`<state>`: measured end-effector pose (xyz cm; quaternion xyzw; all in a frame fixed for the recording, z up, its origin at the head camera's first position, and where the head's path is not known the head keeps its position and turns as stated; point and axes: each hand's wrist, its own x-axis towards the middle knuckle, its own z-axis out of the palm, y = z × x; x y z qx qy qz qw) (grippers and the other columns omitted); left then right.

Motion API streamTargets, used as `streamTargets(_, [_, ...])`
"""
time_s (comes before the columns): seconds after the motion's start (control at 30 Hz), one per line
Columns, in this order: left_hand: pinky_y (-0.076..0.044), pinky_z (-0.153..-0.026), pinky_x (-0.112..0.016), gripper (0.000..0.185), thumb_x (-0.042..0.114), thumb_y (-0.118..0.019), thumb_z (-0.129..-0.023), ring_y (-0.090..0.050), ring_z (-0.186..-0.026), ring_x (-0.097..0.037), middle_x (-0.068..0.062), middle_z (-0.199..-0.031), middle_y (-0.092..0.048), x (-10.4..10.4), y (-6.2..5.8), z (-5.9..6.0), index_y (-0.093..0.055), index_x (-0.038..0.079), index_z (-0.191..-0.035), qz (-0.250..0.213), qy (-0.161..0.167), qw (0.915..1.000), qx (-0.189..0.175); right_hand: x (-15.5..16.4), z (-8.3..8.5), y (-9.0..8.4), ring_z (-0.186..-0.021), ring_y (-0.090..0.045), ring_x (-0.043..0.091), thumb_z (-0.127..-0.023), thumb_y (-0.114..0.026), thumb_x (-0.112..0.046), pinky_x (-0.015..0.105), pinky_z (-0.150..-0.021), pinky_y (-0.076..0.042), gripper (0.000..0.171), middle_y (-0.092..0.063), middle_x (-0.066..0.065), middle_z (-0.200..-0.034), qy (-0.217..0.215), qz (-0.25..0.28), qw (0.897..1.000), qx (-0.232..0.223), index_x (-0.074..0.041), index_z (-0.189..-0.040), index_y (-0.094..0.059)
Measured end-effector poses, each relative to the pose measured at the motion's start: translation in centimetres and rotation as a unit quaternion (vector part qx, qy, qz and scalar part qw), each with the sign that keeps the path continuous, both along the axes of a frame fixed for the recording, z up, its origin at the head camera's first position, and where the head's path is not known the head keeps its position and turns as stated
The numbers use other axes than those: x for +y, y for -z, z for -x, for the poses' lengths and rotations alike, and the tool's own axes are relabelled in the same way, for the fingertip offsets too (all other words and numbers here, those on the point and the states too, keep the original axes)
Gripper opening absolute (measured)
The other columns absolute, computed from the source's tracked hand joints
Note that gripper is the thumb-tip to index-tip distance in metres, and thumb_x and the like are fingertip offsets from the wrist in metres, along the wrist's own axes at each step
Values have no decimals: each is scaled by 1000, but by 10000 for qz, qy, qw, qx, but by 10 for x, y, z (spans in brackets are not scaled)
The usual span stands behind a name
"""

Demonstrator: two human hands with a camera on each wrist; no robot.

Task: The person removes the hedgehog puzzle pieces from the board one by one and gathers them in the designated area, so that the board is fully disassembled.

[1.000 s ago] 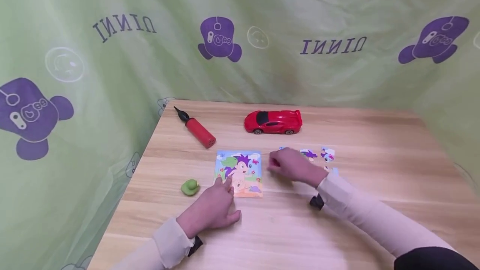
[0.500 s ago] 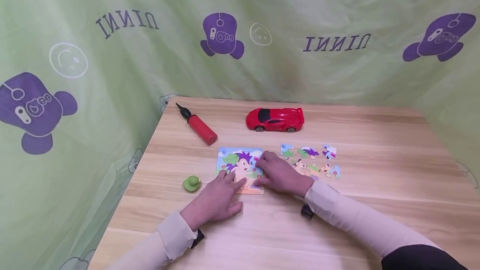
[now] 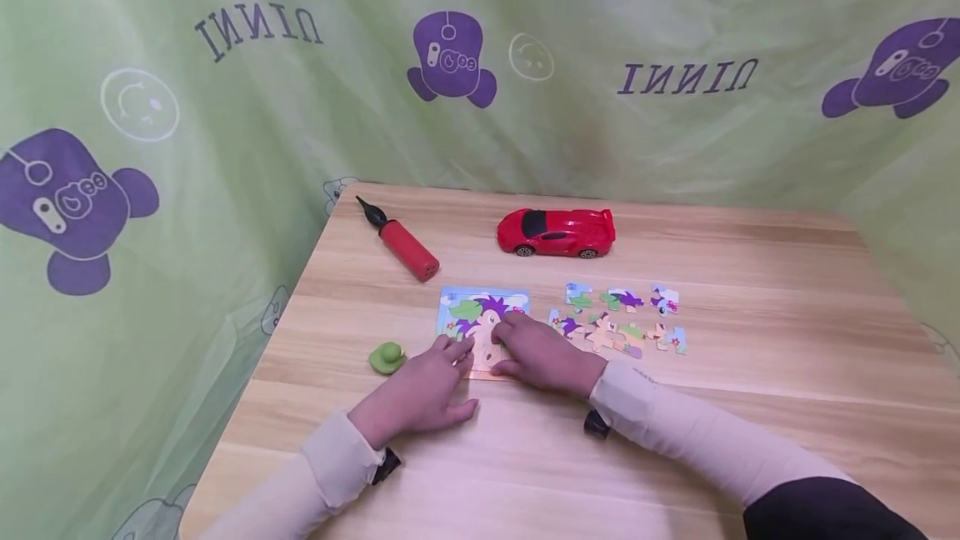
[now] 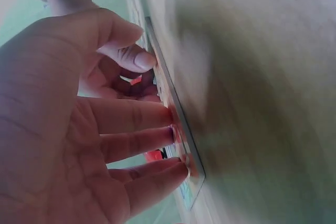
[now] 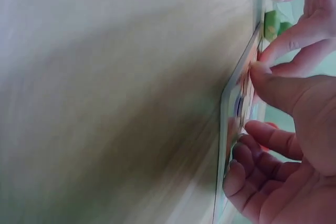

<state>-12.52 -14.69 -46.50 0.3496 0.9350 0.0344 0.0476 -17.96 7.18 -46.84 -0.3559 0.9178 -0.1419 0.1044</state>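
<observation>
A square picture puzzle board [image 3: 450, 304], printed with a purple-haired cartoon figure, lies on the wooden table. My left hand [image 3: 423, 388] rests its outstretched fingertips on the board's lower left part, thumb spread to the side. Over the board's right half is my right hand [image 3: 551, 355], fingers bent and thumb at the lower edge. In the right wrist view, the right thumb [image 5: 278, 88] and curled fingers stand apart at the board's surface; I cannot tell whether they pinch a piece. Several loose jigsaw pieces [image 3: 602, 334] lie in two rows right of the board.
A green toy duck [image 3: 387, 358] sits left of the board, close to my left hand. Behind stand a red toy car [image 3: 557, 233] and a red hand pump [image 3: 408, 250] with a black nozzle. A printed green curtain [image 3: 337, 98] hangs around the table [image 3: 787, 340].
My right hand has moved left from beside the loose pieces onto the board, uncovering those pieces. The left hand stays at the board's lower left. The head view has shifted slightly.
</observation>
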Motion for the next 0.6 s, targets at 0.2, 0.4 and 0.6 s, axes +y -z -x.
streamTargets(0.2, [-59,-86,-36,69,55,-59,-90,-54,-118,-29,-17,-146,-55,6,-3,1,-66,-2,-128,187,7,9998,-1,-7,4,0,-84,-56,15,-87,-78,-35,33,-80,-55,37,-63,5,-96,496,79,9979,-401,-5,-106,-67])
streamTargets(0.4, [-58,-86,-36,69,57,-58,-91,-55,-115,-30,-19,-145,-56,8,-2,-1,-67,-2,-126,222,-49,9997,-38,-17,10,-2,-79,-54,16,-83,-81,-33,30,-73,-51,33,-61,2,-90,862,-189,9909,-1019,-8,-98,-66])
streamTargets(0.6, [-57,-89,-37,67,55,-58,-91,-55,-119,-32,-19,-146,-56,5,-4,0,-68,-1,-125,-8,-75,9995,-302,-19,15,-8,-66,-54,17,-84,-81,-29,28,-58,-44,28,-58,2,-75,1157,-83,9786,-1702,-12,-91,-60])
